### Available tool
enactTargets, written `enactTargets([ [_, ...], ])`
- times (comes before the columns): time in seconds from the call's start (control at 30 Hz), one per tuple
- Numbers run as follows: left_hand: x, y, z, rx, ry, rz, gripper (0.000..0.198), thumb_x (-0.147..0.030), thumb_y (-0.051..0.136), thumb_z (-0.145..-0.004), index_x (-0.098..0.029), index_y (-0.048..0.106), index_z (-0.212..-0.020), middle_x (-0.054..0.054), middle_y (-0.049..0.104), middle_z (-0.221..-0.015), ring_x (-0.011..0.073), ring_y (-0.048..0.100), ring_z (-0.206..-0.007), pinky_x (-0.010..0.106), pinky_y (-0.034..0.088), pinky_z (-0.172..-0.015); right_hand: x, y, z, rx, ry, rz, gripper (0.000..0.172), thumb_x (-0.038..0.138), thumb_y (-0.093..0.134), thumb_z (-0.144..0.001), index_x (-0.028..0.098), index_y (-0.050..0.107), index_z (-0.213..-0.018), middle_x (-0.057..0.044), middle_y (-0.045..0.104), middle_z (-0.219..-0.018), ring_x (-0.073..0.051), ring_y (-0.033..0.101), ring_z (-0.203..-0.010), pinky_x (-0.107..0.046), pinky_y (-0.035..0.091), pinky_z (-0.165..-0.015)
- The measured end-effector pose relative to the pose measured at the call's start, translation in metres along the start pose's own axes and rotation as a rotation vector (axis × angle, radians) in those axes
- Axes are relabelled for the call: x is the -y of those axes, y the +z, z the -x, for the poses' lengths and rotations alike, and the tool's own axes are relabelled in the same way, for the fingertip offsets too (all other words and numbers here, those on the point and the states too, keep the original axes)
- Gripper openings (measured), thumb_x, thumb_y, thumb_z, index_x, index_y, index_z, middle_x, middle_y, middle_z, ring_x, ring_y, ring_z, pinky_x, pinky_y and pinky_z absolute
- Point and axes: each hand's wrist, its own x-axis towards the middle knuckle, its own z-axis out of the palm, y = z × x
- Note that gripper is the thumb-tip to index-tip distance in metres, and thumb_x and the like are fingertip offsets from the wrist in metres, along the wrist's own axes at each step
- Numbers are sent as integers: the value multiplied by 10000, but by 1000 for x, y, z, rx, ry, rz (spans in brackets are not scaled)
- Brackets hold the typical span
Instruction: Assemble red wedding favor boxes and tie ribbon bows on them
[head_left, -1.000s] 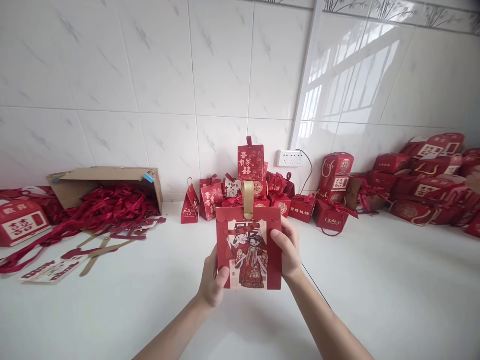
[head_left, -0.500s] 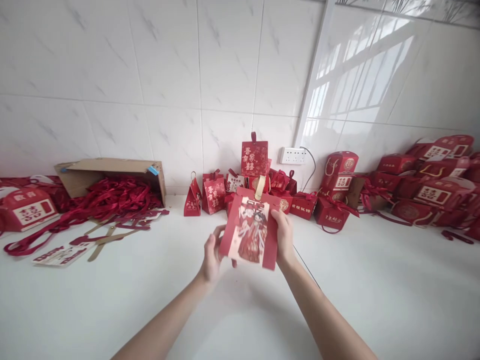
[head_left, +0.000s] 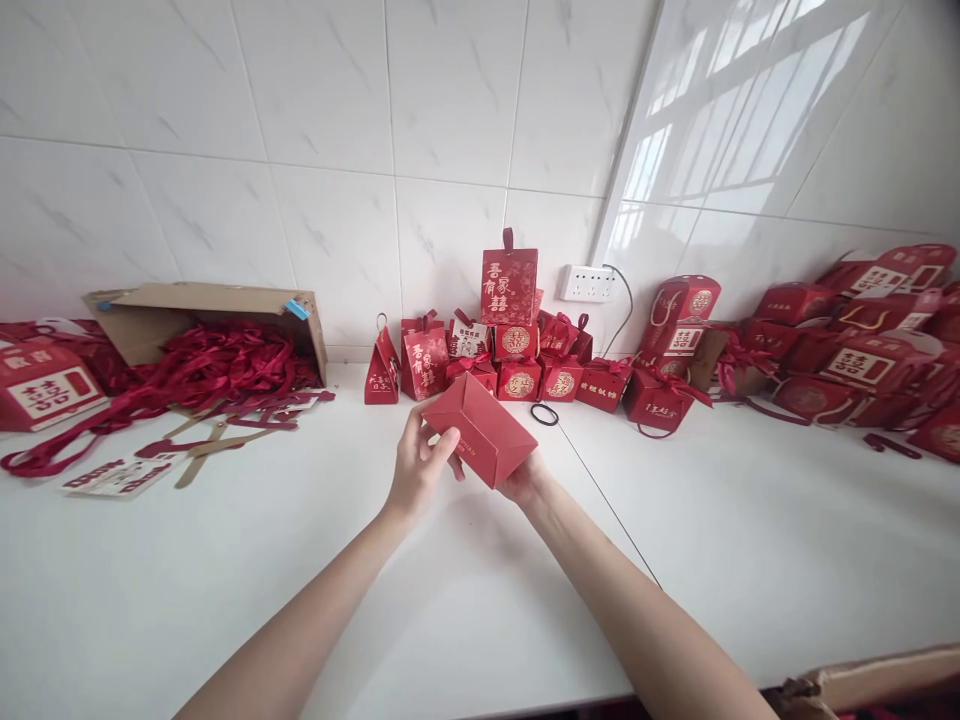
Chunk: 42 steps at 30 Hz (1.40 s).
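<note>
A red paper gift box [head_left: 480, 430] is held above the white table, tilted so that its plain folded bottom faces me. My left hand [head_left: 421, 462] grips its left end, the thumb pressed on the near side. My right hand [head_left: 525, 478] is wrapped round the right end from beneath; the box hides most of those fingers. The box's illustrated front is turned out of sight. Behind it stands a group of finished red boxes, among them a tall box [head_left: 510, 287] with a ribbon loop, a small cube box [head_left: 517, 381] and a triangular box [head_left: 382, 368].
At left, a cardboard box [head_left: 210, 296] on its side spills red ribbons [head_left: 225, 365]; paper tags [head_left: 124, 470] lie before it. Stacked red boxes [head_left: 862, 365] fill the right. A power strip [head_left: 589, 283] is on the wall. A black ring [head_left: 544, 414] lies on the table [head_left: 300, 560].
The red gift box has been turned from its illustrated front to its bottom. My right hand has moved down beneath its right end. The view has tilted downward.
</note>
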Motion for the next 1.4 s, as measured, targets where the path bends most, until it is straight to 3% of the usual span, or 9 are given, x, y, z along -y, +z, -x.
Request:
enactTargets([
  [0.07, 3, -1, 0, -3, 28, -6, 473, -434, 637, -753, -209, 449, -1124, 36, 608, -950, 137, 614, -664, 248, 520, -484, 3, -1, -1, -20, 84, -73, 380, 446, 440, -801, 146, 641, -920, -119, 700, -877, -258, 627, -640, -368, 477, -458],
  [0.1, 6, -3, 0, -7, 62, -5, 484, -440, 643, -746, -203, 458, -1126, 57, 609, -1014, 162, 632, -767, 270, 547, -574, 5, -2, -1, -96, 102, -105, 363, 454, 457, -795, 155, 634, -901, -105, 700, -856, -248, 628, -640, -369, 493, -490],
  [0.17, 13, -9, 0, -4, 166, 3, 557, -495, 663, -707, -192, 477, -1136, 91, 592, -1130, 225, 604, -1001, 327, 538, -797, 12, -3, 0, -349, 5, -102, 306, 460, 534, -766, 173, 614, -835, -71, 695, -793, -224, 629, -637, -358, 515, -559],
  [0.23, 22, -17, 0, 28, 236, -22, 648, -557, 680, -651, -187, 490, -1148, 106, 586, -1162, 268, 569, -1081, 367, 498, -893, 23, -4, 2, -504, -142, -41, 278, 455, 626, -722, 189, 601, -796, -33, 686, -761, -201, 626, -643, -334, 518, -609],
  [0.37, 31, -25, 3, 107, 164, -148, 680, -473, 734, -601, -203, 473, -1168, 103, 590, -1128, 265, 621, -946, 385, 524, -803, 47, 0, 11, -398, -397, 296, 249, 421, 698, -694, 195, 642, -782, -2, 685, -765, -180, 614, -679, -289, 493, -637],
  [0.5, 30, -22, 7, 50, 189, -185, 753, -382, 744, -585, -243, 387, -1233, 81, 581, -1119, 250, 609, -962, 396, 501, -841, 54, 5, 18, -266, -492, 470, 238, 413, 650, -751, 203, 679, -857, -19, 704, -842, -201, 624, -747, -306, 492, -680],
  [0.87, 35, -26, 7, 87, 232, -245, 710, -346, 695, -632, -264, 376, -1261, 91, 541, -1196, 268, 598, -993, 440, 499, -855, 51, 7, 18, -251, -475, 419, 234, 415, 659, -745, 210, 677, -856, -9, 699, -818, -188, 617, -719, -295, 488, -678],
  [1.17, 25, -21, 10, 68, 179, -252, 680, -341, 675, -623, -245, 388, -1231, 73, 570, -1129, 253, 625, -918, 397, 539, -765, 47, 4, 15, -240, -473, 379, 222, 410, 663, -751, 214, 674, -854, 6, 679, -786, -168, 603, -708, -269, 482, -665],
  [1.4, 16, -11, 14, -14, 135, -305, 622, -357, 631, -631, -243, 401, -1197, 59, 564, -1086, 213, 624, -877, 331, 528, -705, 45, 0, 13, -290, -462, 380, 242, 434, 643, -751, 207, 664, -833, -3, 690, -829, -177, 608, -719, -281, 487, -681],
])
